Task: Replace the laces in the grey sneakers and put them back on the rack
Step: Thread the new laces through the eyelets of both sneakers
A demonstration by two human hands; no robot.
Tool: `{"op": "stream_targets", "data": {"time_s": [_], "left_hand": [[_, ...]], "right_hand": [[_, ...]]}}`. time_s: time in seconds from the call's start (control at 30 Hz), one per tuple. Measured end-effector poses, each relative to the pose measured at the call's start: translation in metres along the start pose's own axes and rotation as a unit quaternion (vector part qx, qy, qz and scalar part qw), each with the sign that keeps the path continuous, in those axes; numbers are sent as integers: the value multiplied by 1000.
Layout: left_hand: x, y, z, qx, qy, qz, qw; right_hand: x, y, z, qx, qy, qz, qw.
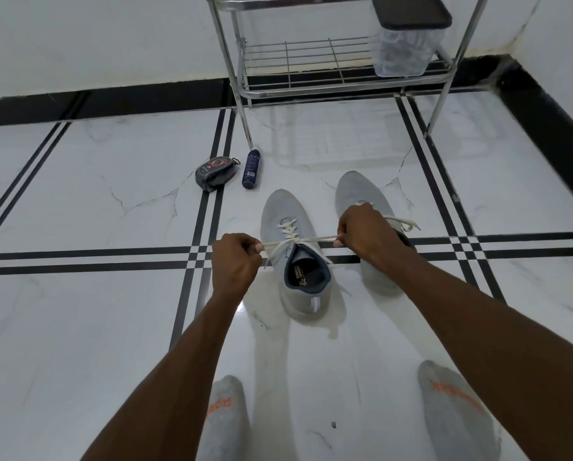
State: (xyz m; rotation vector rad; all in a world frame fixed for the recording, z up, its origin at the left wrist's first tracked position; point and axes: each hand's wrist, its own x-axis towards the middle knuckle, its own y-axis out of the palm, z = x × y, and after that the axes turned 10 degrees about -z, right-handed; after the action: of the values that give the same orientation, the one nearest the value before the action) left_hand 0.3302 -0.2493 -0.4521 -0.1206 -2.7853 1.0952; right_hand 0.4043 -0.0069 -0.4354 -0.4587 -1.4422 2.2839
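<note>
Grip [235,261] on lace [298,240] (marble floor [78,194])

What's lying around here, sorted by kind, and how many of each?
Grey sneakers: 2
White laces: 2
Dark spray can: 1
Black sponge case: 1
Metal rack: 1
Lidded clear container: 1
Total: 8

Both arms are bare right up to the near edge of view, no sleeves, no watch or rings on the left hand [233,261] or the right hand [366,232]. On the feet: light grey socks [226,424] with orange lettering across the top.
</note>
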Motion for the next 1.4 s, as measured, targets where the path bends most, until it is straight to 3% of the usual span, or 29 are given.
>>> {"op": "stream_targets", "data": {"time_s": [0.13,0.33,0.43,0.57,0.67,0.8,1.1,1.23,1.4], "left_hand": [[0,1,3,8,1,-10,1000],[3,6,11,-25,-28,10,999],[6,6,14,-65,-38,47,996],[1,8,14,-182,-64,131,973],[1,11,5,-192,-18,163,968],[6,15,-6,-104,50,117,986],[0,21,-6,-67,50,47,995],[-7,26,-10,-78,-13,32,996],[-10,29,-11,-90,-68,46,992]], "right_hand": [[4,6,3,-65,-26,-6,998],[5,11,2,-57,-32,6,998],[2,4,-1,6,-25,25,999],[-8,-4,6,182,-27,84,979],[-15,-2,20,205,-35,119,971],[-20,5,29,159,-74,62,983],[-14,5,30,145,-34,39,988],[-19,11,34,110,-39,25,993],[-22,-11,20,165,-31,31,985]]}}
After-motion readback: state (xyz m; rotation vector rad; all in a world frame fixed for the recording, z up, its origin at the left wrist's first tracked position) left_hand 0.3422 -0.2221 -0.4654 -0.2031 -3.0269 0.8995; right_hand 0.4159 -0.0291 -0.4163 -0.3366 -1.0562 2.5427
